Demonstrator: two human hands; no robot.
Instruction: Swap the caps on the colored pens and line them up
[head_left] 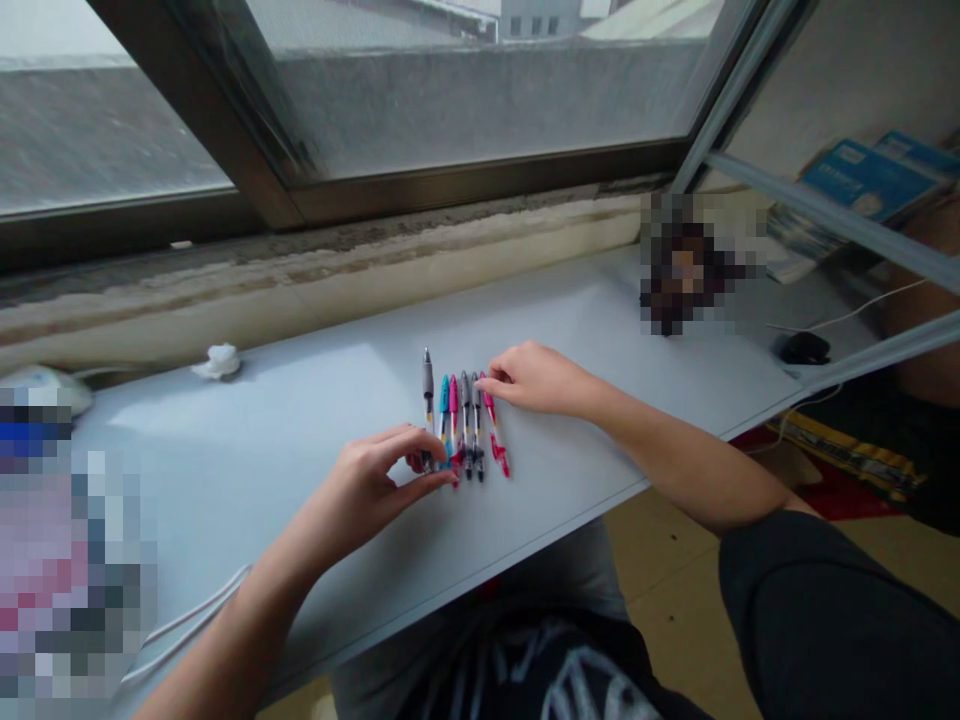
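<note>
Several pens lie side by side on the white table, roughly parallel. Leftmost is a grey pen with its tip pointing away from me, reaching farther up than the others. Beside it come a blue pen, a pink pen, two grey-and-black pens and another pink pen at the right, slightly tilted. My left hand curls its fingers and thumb around the lower ends of the leftmost pens, partly hiding them. My right hand has its thumb and bent fingers at the top of the right pink pen.
The white table runs along a window. Crumpled white tissue sits near the wall. A white cable lies at lower left, by blurred items. A metal frame, blue boxes and a black mouse-like object are at right.
</note>
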